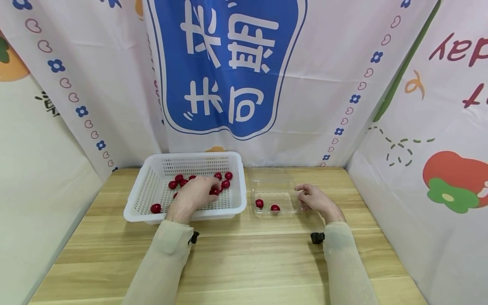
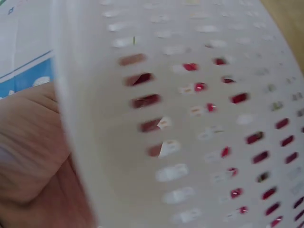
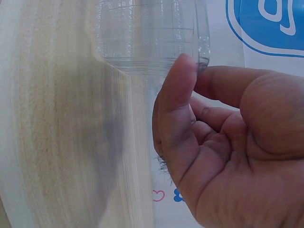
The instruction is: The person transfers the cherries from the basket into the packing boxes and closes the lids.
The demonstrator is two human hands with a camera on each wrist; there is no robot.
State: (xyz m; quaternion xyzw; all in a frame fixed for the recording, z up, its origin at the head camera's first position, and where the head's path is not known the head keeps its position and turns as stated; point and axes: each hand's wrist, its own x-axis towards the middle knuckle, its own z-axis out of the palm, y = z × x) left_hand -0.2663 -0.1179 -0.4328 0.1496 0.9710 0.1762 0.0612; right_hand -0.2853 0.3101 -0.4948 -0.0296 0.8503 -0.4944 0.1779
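My left hand (image 1: pixel 196 192) reaches down into a white slotted plastic basket (image 1: pixel 133 207), its fingers bent around a dark red cherry (image 1: pixel 214 192). Several more cherries (image 1: pixel 178 178) lie spread over the basket floor. In the left wrist view the basket wall (image 2: pixel 114 156) covers most of the fingers, and dark red shows through its slots between patches of skin. My right hand (image 1: pixel 318 201) pinches the side edge of a clear plastic box (image 1: pixel 280 199) between thumb and index finger (image 3: pixel 180 80). Two cherries (image 1: pixel 259 203) sit inside that box, apart from each other.
Basket and box stand side by side on a wood-grain table (image 1: pixel 244 262), near its back edge. A printed cloth (image 1: pixel 320 84) hangs behind them and along both sides. A black wrist camera (image 1: pixel 317 238) is strapped at the right sleeve.
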